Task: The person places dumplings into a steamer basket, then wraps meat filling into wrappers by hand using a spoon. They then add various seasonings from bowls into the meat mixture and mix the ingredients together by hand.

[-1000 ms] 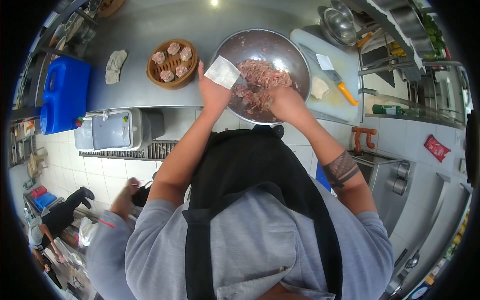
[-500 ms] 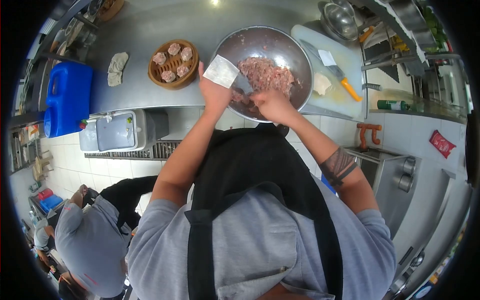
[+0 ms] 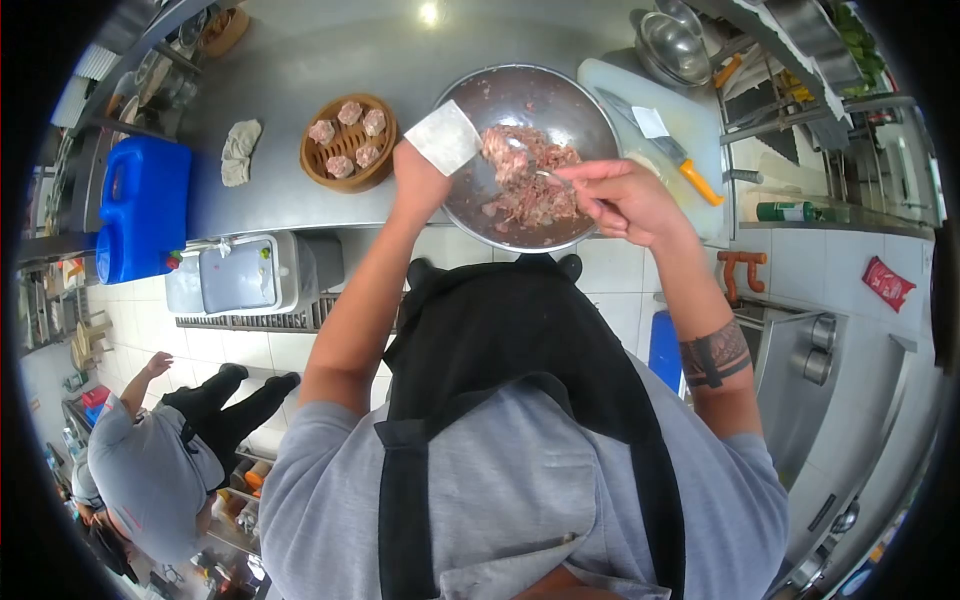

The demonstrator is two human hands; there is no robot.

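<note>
My left hand (image 3: 420, 178) holds a square white dumpling wrapper (image 3: 443, 137) at the left rim of a large steel mixing bowl (image 3: 590, 100). The wrapper lies flat and hides most of its fingers. In my right hand (image 3: 632, 200) is a metal spoon (image 3: 552, 176), gripped by the handle over the bowl's right side. A lump of pink minced meat (image 3: 505, 155) sits at the spoon's end, just right of the wrapper. More minced meat (image 3: 545, 203) lies in the bowl below. Left of the bowl, a round bamboo steamer (image 3: 349, 184) holds several shaped dumplings (image 3: 340, 166).
A white cutting board (image 3: 690, 120) with an orange-handled knife (image 3: 700, 182) is on the right. Steel bowls (image 3: 675, 50) stand behind it. A crumpled cloth (image 3: 239, 152) and a blue jug (image 3: 150, 205) are on the left. Another person (image 3: 150, 470) stands at lower left.
My right hand has moved right and lifted the spoon with minced meat from the bowl's near left side towards the wrapper. The person at lower left has shifted, one arm now reaching out.
</note>
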